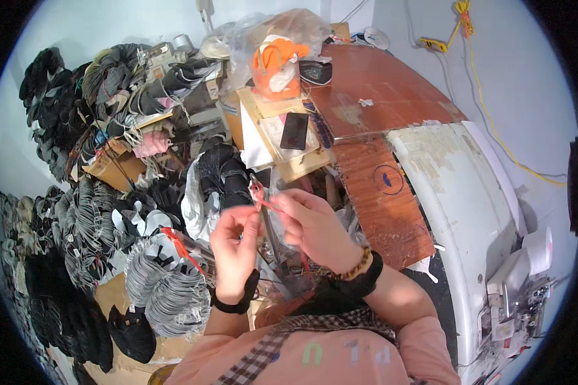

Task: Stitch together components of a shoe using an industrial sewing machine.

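Note:
A thin red strip (257, 190), cloth or cord, is looped at the top of an upright metal rod in front of me. My left hand (236, 240) pinches at the strip's lower part, thumb and fingertips together. From the right, my right hand (318, 231) grips the same strip between thumb and forefinger, its other fingers curled. The two hands are close together, and the strip's ends are partly hidden behind the fingers. Black bands circle both wrists, with a beaded bracelet on the right one. Just beyond the hands lies a pile of black cloth pieces (225, 176).
Bundles of grey and black pieces (167, 285) crowd the left side, with an orange-red strip (181, 249) nearby. A dark phone (295, 131) lies on papers ahead, near an orange bag (276, 70). To the right are a brown tabletop (382, 199) and a white sewing machine (517, 269).

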Motion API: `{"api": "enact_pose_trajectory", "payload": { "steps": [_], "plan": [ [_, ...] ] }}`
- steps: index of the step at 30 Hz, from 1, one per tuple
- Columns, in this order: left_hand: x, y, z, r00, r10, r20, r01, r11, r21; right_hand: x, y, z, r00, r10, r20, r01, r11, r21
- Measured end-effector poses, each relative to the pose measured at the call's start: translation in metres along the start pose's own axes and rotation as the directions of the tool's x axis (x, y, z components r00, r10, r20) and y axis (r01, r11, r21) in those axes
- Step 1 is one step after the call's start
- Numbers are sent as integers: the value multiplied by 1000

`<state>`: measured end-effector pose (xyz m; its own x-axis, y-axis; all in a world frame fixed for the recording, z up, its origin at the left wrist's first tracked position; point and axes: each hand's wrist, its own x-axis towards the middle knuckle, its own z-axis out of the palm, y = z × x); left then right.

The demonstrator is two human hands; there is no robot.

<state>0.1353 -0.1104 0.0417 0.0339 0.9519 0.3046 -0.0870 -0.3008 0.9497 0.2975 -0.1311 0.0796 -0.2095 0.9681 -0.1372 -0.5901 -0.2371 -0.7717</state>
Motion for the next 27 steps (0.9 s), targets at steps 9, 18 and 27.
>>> {"api": "enact_pose_trajectory", "payload": {
  "steps": [9,18,27],
  "plan": [
    [-9,4,-18,962,-88,260,24,970,240,27,11,-5,976,-206,71,215,859,-465],
    [28,26,-21,976,202,82,-216,945,247,31,-5,-15,918,-385,97,329,601,-728],
    [83,30,6,984,40,175,-113,897,428,68,12,-3,584,-804,112,596,331,-732]
  ]
}}
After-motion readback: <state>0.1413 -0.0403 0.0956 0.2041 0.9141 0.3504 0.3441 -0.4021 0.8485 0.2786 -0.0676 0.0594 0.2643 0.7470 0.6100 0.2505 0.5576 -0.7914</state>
